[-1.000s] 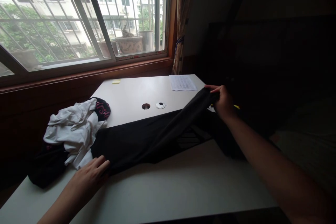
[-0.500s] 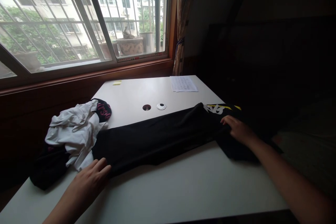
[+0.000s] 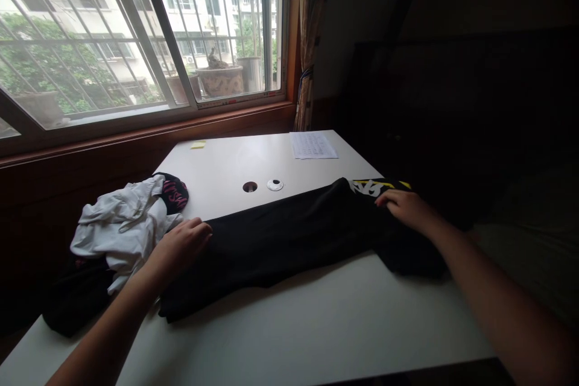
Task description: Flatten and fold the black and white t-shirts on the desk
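Observation:
A long folded black garment lies across the white table, with white lettering and a yellow stripe near its right end. At its upper left corner is my left hand, fingers curled together on the fabric. My right hand pinches the cloth beside the white lettering, where a loose dark part of the garment hangs to the lower right. The fingertips of both hands are partly hidden. Left of my left hand sits a crumpled white garment on top of dark cloth with pink lettering.
The white table stands below a barred window. Toward its back are a sheet of paper, a yellow note, a round cable hole and a white round cap. A tied curtain hangs beyond.
My left hand has moved from the garment's lower left corner up to its upper left corner. My right hand has shifted slightly left and stays at the lettering.

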Available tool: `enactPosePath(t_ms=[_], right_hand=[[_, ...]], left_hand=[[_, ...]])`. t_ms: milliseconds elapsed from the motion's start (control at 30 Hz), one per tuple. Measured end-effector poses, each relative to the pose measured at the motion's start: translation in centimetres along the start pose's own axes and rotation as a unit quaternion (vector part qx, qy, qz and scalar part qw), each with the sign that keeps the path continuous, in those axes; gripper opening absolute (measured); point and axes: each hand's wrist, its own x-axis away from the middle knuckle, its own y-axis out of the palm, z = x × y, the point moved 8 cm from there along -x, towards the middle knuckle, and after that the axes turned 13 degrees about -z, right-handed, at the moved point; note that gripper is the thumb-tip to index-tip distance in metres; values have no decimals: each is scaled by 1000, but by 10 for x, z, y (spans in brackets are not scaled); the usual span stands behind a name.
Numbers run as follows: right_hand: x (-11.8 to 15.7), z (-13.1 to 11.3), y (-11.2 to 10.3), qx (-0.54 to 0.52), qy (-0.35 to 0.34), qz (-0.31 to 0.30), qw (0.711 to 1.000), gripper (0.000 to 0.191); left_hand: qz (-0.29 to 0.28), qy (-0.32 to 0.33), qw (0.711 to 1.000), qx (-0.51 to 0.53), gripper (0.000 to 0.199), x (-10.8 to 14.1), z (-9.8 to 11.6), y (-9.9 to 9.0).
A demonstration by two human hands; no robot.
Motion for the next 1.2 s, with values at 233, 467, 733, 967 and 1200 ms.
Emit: enactPosePath(t_ms=[233, 467, 733, 967, 1200], right_hand=[[-74, -75, 31, 94, -47, -11, 994, 24], [-126, -100, 66, 218, -55, -103, 969, 18], [-140, -86, 65, 315, -61, -135, 937, 22], [-146, -88, 65, 347, -93, -132, 924, 17], [-154, -92, 52, 334, -93, -95, 933, 16]], left_hand=[[3, 10, 999, -41, 19, -80, 47, 3], [-7, -12, 998, -57, 22, -105, 51, 18], [-35, -30, 997, -67, 25, -118, 35, 28], [-21, -37, 997, -61, 25, -120, 32, 30], [35, -33, 998, -37, 19, -116, 25, 21]])
